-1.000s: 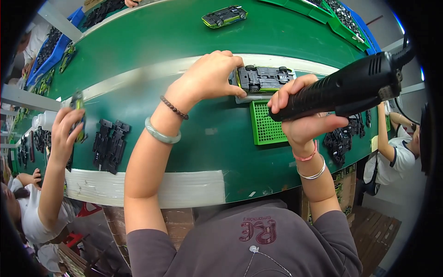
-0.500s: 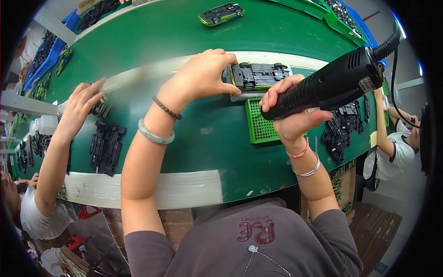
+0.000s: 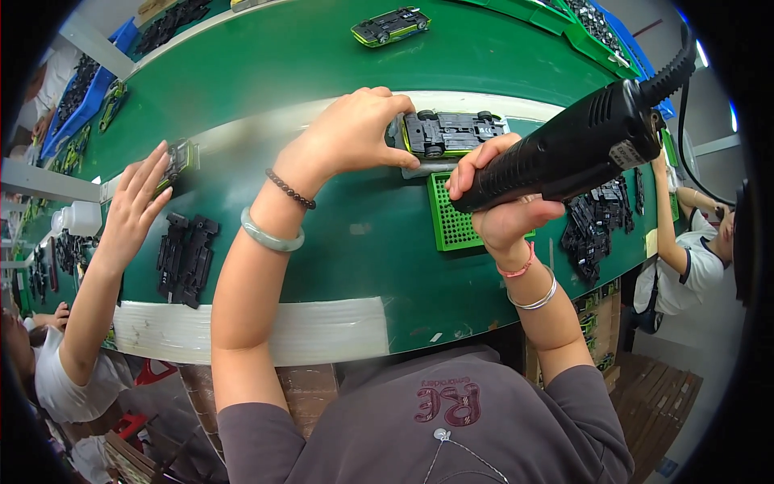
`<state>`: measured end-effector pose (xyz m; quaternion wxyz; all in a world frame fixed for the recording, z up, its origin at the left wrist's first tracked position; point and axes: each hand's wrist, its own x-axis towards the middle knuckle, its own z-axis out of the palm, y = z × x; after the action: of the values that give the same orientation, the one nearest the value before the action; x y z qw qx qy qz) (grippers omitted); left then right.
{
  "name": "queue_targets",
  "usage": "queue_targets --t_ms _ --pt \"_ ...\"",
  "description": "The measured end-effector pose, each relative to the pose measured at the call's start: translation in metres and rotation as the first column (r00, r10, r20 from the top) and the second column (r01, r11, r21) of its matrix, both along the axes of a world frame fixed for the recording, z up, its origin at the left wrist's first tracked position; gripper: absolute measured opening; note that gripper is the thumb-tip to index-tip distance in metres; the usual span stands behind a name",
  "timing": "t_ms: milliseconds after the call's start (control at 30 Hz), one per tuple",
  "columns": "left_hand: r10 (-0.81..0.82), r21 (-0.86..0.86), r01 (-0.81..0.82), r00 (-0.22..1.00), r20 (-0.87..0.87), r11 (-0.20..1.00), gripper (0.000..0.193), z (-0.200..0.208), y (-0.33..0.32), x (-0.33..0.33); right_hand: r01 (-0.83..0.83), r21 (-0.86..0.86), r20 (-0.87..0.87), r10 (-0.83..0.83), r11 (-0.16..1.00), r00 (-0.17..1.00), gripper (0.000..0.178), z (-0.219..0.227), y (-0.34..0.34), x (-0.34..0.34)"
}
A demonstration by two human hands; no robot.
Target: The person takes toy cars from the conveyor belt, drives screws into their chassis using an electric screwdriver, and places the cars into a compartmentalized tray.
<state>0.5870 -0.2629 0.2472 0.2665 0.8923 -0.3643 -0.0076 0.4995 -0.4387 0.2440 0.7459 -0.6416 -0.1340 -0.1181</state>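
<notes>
An upturned toy car (image 3: 454, 133), black chassis up with a green rim, rests on a pale holder just beyond the green perforated tray. My left hand (image 3: 359, 129) grips the car's left end between thumb and fingers. In my right hand (image 3: 504, 222) is a black corded electric screwdriver (image 3: 556, 157), fingers wrapped round its body at the car's near right side. Its bit is hidden, so I cannot tell whether it touches the car. The green perforated tray (image 3: 442, 214) lies partly under my right hand.
Black chassis parts lie in a pile (image 3: 597, 222) at right and in a pair (image 3: 185, 258) at left. Another upturned car (image 3: 391, 27) sits on the far green surface. A co-worker's hand (image 3: 133, 202) is at left by a car. Green bins (image 3: 592, 40) stand far right.
My right hand and the screwdriver have shifted slightly left. My left hand and its car stay put. The far car has moved a little right, and the co-worker's hand at left has shifted off its car.
</notes>
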Motion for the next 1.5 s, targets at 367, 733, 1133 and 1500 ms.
queue_targets --t_ms 367,733,1133,1500 --pt "-0.007 -0.023 0.007 1.000 -0.006 1.000 0.057 0.004 0.002 -0.001 -0.127 0.210 0.231 0.077 0.969 0.970 0.097 0.039 -0.007 0.018" --pt "-0.031 -0.125 0.041 0.996 0.080 0.991 0.052 -0.002 0.000 0.002 -0.009 -0.048 0.232 0.020 0.999 0.973 0.091 0.044 0.027 0.070" --pt "-0.033 -0.069 0.033 0.999 0.001 0.997 0.051 0.002 -0.001 0.001 -0.048 -0.036 0.148 0.053 0.998 0.988 0.088 0.030 0.028 0.077" --pt "-0.033 -0.133 0.044 0.996 0.086 0.990 0.046 -0.004 -0.001 0.006 -0.090 0.071 0.210 0.073 0.993 0.975 0.075 0.024 0.040 0.086"
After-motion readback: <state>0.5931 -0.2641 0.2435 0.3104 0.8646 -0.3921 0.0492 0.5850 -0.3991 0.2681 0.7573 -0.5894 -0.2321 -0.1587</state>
